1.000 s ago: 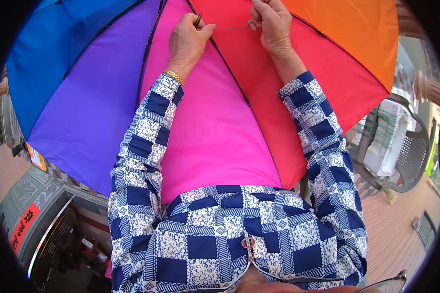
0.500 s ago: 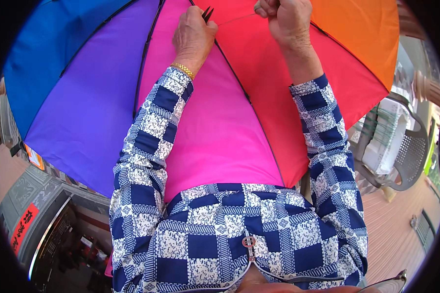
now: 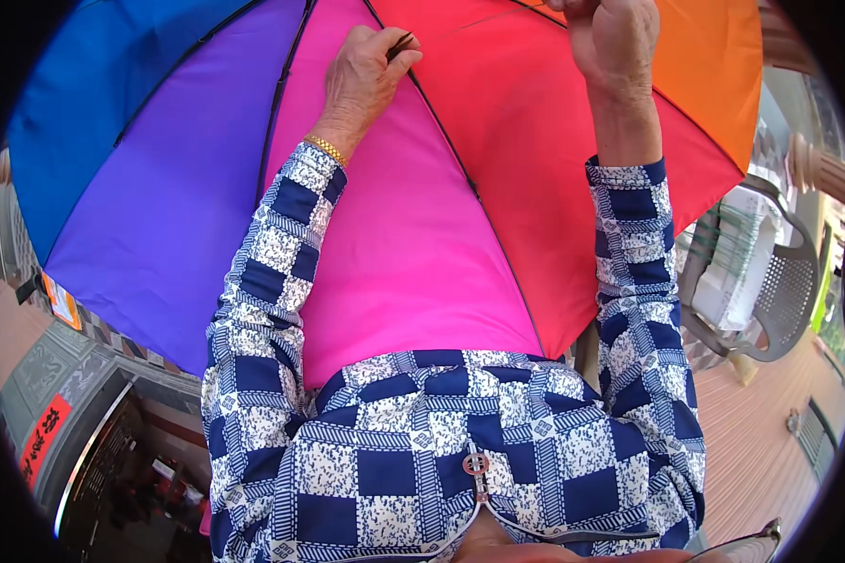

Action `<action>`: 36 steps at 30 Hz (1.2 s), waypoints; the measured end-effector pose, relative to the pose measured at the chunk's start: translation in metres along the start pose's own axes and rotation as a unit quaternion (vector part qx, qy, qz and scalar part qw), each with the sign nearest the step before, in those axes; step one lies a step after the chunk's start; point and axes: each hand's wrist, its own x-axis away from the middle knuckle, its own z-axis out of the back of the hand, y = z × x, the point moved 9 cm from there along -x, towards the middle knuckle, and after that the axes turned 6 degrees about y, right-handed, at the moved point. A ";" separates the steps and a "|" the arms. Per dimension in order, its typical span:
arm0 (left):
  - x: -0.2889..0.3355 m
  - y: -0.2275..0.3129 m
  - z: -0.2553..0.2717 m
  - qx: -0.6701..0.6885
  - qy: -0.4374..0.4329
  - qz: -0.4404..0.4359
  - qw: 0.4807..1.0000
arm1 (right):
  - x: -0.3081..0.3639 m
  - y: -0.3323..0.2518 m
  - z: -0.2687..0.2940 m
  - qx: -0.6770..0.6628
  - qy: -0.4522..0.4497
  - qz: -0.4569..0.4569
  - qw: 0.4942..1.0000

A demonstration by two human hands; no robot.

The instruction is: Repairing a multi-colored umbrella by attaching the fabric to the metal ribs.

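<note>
A large open umbrella (image 3: 404, 253) with blue, purple, pink, red and orange panels spreads before me, its black ribs (image 3: 444, 136) showing. Over the seam of the pink and red panels, my left hand (image 3: 359, 83) is closed on a small black pointed tool (image 3: 399, 45), mostly hidden by the fingers. My right hand (image 3: 617, 47) is raised above the red and orange panels, its fingers closed and partly cut off by the top edge. A thin thread (image 3: 486, 21) runs from near my left fingers up to the right ones.
To the right, a grey plastic chair (image 3: 787, 298) holds a white bundle (image 3: 737, 258). A doorway (image 3: 136, 469) with a red paper strip (image 3: 45, 439) beside it lies at lower left. Tiled floor (image 3: 751, 422) shows at lower right.
My right hand has moved right and up, drawing the thread out longer. My left hand has shifted slightly down and left, and the black tool's tips show less.
</note>
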 end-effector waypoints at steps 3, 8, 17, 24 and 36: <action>-0.001 -0.001 0.007 0.006 0.003 0.007 1.000 | 0.008 0.005 -0.012 -0.021 -0.028 -0.006 0.999; -0.006 -0.017 0.018 0.162 0.047 0.139 0.976 | 0.023 0.049 -0.017 0.081 -0.166 0.030 0.982; -0.007 -0.013 0.022 0.257 0.024 0.179 0.949 | 0.058 0.125 -0.038 0.506 -0.280 0.106 0.809; -0.007 -0.006 0.010 0.291 0.025 0.145 0.945 | 0.043 0.137 -0.037 0.398 -0.210 0.107 0.887; 0.006 -0.037 -0.002 0.475 0.038 0.290 0.830 | 0.037 0.154 -0.011 0.142 -0.108 -0.112 0.978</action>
